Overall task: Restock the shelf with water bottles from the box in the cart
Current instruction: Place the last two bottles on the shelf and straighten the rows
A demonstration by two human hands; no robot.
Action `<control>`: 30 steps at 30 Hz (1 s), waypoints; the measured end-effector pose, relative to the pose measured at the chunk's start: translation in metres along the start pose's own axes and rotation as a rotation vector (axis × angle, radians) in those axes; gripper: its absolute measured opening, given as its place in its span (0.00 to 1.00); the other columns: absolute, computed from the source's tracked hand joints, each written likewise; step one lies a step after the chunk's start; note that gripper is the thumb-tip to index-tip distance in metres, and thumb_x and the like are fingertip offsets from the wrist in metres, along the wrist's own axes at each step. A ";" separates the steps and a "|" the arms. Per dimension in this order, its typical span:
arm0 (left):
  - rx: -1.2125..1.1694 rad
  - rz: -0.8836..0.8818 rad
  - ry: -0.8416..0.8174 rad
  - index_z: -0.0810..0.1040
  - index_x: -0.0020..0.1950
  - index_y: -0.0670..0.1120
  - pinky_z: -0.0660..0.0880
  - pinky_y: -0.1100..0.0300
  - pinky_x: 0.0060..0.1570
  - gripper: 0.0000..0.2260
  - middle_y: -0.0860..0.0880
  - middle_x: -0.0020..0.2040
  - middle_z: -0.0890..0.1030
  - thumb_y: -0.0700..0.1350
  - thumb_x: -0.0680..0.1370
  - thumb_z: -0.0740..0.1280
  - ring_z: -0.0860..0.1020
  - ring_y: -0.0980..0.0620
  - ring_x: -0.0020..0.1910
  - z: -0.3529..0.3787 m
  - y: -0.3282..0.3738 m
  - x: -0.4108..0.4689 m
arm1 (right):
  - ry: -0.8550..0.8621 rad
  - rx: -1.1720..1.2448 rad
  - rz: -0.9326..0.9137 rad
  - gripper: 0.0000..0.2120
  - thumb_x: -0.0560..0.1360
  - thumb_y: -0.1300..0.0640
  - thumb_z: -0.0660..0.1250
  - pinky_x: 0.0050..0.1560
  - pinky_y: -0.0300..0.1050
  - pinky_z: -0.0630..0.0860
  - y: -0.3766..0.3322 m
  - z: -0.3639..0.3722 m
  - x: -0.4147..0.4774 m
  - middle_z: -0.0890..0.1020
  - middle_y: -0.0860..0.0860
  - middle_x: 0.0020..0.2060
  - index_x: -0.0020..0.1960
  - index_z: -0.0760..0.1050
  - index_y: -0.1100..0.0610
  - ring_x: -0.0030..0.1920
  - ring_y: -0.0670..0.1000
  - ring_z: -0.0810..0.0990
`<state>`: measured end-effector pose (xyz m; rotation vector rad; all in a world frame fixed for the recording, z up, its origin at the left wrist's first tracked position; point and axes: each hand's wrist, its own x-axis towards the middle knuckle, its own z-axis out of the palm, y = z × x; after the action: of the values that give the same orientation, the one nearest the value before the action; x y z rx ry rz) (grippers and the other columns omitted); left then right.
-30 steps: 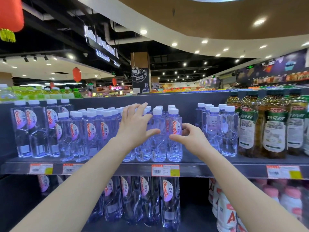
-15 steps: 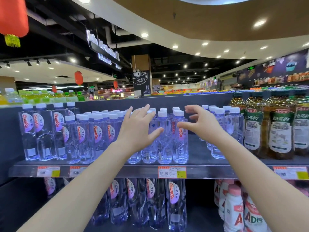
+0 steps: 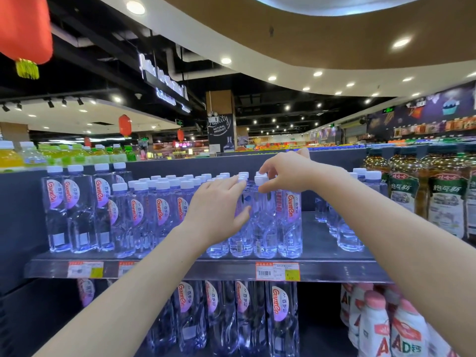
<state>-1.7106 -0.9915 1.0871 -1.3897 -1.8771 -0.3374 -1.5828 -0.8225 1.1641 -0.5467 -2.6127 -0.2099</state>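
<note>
1. Clear plastic water bottles are standing packed across the left and middle of the shelf; the box and cart are not showing in this view.
2. Your left hand is lying open, its straight fingers pressing the sides of the near bottles. Your right hand is curling over the bottle tops and seems to be pinching the white cap of one near-row bottle.
3. The main risk, as I am judging it, is tipping: these bottles are tall and narrow, and pulling one by its cap while the base is dragging could be sending it into its neighbours.
4. The block's right edge is facing a bare gap, so a hard push from your left hand could be toppling the end bottle rightwards, or off the near lip.
</note>
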 end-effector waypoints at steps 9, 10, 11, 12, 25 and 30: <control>-0.035 0.020 0.002 0.75 0.74 0.47 0.72 0.49 0.66 0.26 0.49 0.71 0.77 0.57 0.79 0.65 0.76 0.45 0.68 0.006 -0.008 -0.003 | -0.026 -0.047 0.046 0.24 0.75 0.33 0.67 0.64 0.61 0.60 -0.007 0.010 0.018 0.71 0.47 0.27 0.34 0.72 0.51 0.34 0.50 0.73; -0.039 0.026 0.007 0.76 0.73 0.46 0.73 0.48 0.65 0.25 0.48 0.69 0.79 0.57 0.78 0.64 0.78 0.45 0.66 0.007 -0.009 -0.003 | -0.025 -0.044 0.048 0.24 0.75 0.33 0.67 0.64 0.60 0.60 -0.007 0.010 0.019 0.71 0.47 0.27 0.34 0.72 0.52 0.34 0.50 0.72; -0.044 0.031 0.010 0.77 0.72 0.45 0.73 0.48 0.64 0.25 0.48 0.68 0.79 0.57 0.78 0.64 0.78 0.44 0.64 0.008 -0.009 -0.004 | -0.022 -0.032 0.050 0.24 0.75 0.34 0.68 0.63 0.59 0.61 -0.007 0.010 0.019 0.71 0.47 0.27 0.33 0.72 0.52 0.34 0.50 0.72; -0.046 0.035 0.011 0.77 0.71 0.45 0.74 0.47 0.64 0.26 0.48 0.67 0.80 0.57 0.77 0.64 0.79 0.44 0.63 0.010 -0.009 -0.004 | -0.016 -0.015 0.053 0.24 0.75 0.34 0.68 0.63 0.58 0.61 -0.006 0.010 0.021 0.71 0.47 0.28 0.34 0.74 0.53 0.34 0.50 0.72; -0.099 0.060 0.090 0.79 0.69 0.45 0.73 0.49 0.65 0.24 0.49 0.66 0.81 0.54 0.77 0.65 0.80 0.46 0.64 0.021 -0.019 0.000 | -0.191 0.167 -0.020 0.09 0.77 0.48 0.70 0.46 0.49 0.68 -0.002 -0.006 0.021 0.72 0.46 0.31 0.44 0.84 0.52 0.33 0.49 0.68; -0.082 0.083 0.098 0.79 0.68 0.44 0.76 0.49 0.61 0.23 0.48 0.61 0.82 0.53 0.77 0.65 0.80 0.45 0.58 0.024 -0.021 0.002 | -0.261 0.206 0.024 0.14 0.77 0.51 0.73 0.61 0.48 0.77 -0.004 -0.015 0.019 0.83 0.40 0.55 0.62 0.83 0.45 0.56 0.46 0.81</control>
<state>-1.7398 -0.9828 1.0768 -1.4746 -1.7377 -0.4369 -1.5940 -0.8228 1.1856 -0.5651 -2.8321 0.1476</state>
